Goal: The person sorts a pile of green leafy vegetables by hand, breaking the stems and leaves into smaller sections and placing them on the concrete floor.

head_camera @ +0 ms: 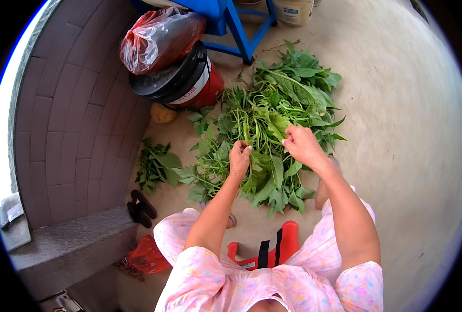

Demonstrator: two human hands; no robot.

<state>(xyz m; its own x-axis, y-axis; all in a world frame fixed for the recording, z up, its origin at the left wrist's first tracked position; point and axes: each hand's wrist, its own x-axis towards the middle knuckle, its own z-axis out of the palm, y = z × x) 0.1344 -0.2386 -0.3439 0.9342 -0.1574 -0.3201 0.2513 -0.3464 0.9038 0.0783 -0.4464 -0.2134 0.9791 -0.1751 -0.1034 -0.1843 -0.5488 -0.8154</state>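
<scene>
A large heap of leafy green stems (293,97) lies on the floor before me, with broad leaves and many thin stalks. My left hand (239,158) is over its near left part, thumb and fingers pinching a pale green stem (247,135). Over the right side of the heap, my right hand (304,146) has thumb and forefinger closed at the edge of a yellowish-green leaf (276,124). Whether that leaf and the pinched stem belong to one plant is hard to tell. Broad leaves (272,179) spread below and between my hands.
A red bucket (214,84) with a black lid bears a tied plastic bag (162,39). Beyond are a blue stand (238,31) and a pale bucket (293,11). Left lie a smaller leaf pile (157,163), black slippers (142,207) and a red bag (148,255). A red plastic seat (289,241) is between my legs.
</scene>
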